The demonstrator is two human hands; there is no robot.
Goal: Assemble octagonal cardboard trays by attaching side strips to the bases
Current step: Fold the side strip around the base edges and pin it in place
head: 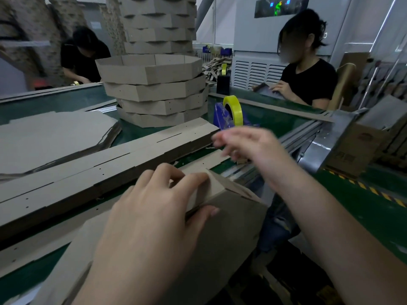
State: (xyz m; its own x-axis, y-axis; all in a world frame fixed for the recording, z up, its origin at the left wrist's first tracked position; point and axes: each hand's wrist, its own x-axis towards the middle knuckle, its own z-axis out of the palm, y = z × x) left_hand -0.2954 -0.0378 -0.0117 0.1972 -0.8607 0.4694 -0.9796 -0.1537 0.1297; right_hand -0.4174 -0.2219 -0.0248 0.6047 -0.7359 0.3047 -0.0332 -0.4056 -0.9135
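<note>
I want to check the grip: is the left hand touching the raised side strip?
Touching. The head view shows the left hand with fingers curled over the top edge of the side strip, thumb against its near face.

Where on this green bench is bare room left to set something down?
Behind the flat bases, left of the tray stack; also right of the tape dispenser. Crowded in front: side strips, left hand, right hand.

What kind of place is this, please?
Probably a small packaging workshop: finished octagonal cardboard trays stacked on a green worktable, a tape dispenser beside them, and another person working across the table.
</note>
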